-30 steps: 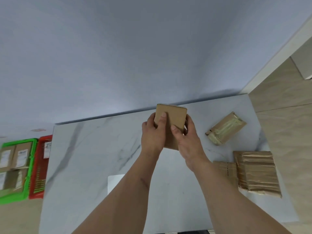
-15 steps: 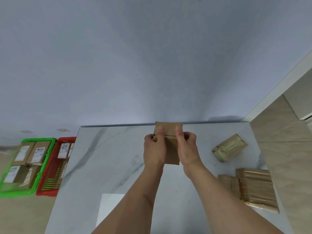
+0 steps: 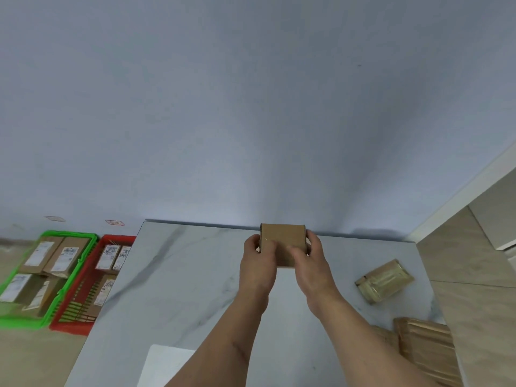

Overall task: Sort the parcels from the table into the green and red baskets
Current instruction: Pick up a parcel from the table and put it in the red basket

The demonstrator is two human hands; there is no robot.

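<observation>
Both hands hold a small brown cardboard box (image 3: 282, 243) up over the far middle of the white marbled desk (image 3: 181, 275), close to the wall. The left hand (image 3: 258, 265) grips the box's left side with its fingers curled round the edge, and the right hand (image 3: 312, 263) grips the right side, its thumb lying across the face toward the camera. The box is lifted clear of the desk, its plain face showing. On the right part of the desk lies a tape-wrapped parcel (image 3: 384, 280), tilted, well apart from the hands; nearer the bottom right corner sits a stack of brown parcels (image 3: 427, 350). On the floor to the left of the desk stand the green basket (image 3: 69, 235) and, just beside it, the red basket (image 3: 117, 238), each holding labelled parcels; the labels are too small to read. A pale sheet (image 3: 164, 364) lies at the desk's near edge, though what it is I cannot tell.
</observation>
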